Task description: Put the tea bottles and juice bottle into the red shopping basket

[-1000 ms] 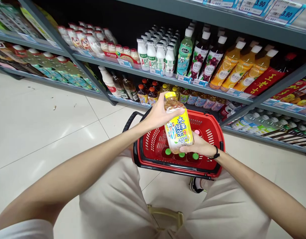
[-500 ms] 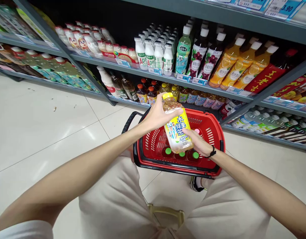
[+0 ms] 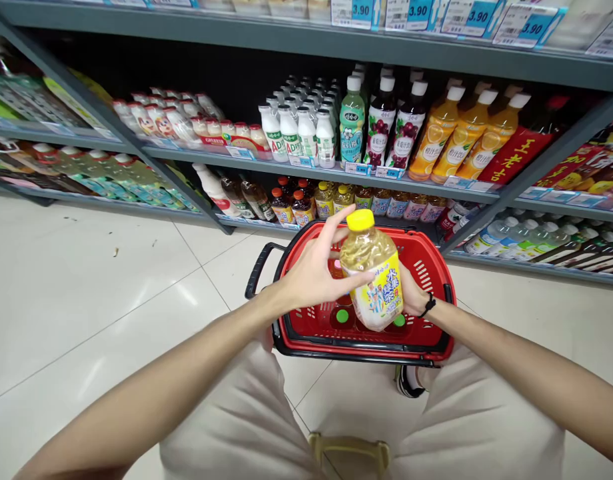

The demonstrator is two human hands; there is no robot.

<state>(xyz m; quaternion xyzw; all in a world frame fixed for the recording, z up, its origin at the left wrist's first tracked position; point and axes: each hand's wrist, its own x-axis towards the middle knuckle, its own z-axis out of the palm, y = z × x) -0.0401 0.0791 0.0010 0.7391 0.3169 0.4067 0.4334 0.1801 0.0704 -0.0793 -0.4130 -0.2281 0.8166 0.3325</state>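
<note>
I hold a clear plastic bottle of pale yellow tea with a yellow screw cap (image 3: 371, 270) in both hands above the red plastic shopping basket (image 3: 426, 257) that stands on the pale tiled floor (image 3: 86, 293) in front of my knees. The bottle stands nearly upright, its long axis running up and down with the cap at the top and leaning slightly to my left and away from me. My left hand (image 3: 314, 273) is closed on the bottle's shoulder and upper body, thumb across the front, with the forefinger stretched up beside the neck. My right hand (image 3: 411, 293) is clamped on the lower body from behind and the side, mostly hidden by the bottle; a black band sits at that wrist. The yellow label faces my right and bears blue Chinese characters and small cartoon figures; I cannot read more of it. Below the bottle, green bottle caps (image 3: 342, 316) show inside the basket, whose black handle (image 3: 259, 270) sticks out toward my left. Ahead, the grey metal shelves (image 3: 306, 163) carry rows of drinks: small white bottles marked "AD", dark grape juice bottles, orange juice bottles. Price tags (image 3: 419, 12) on the top shelf edge read 3.90.
</note>
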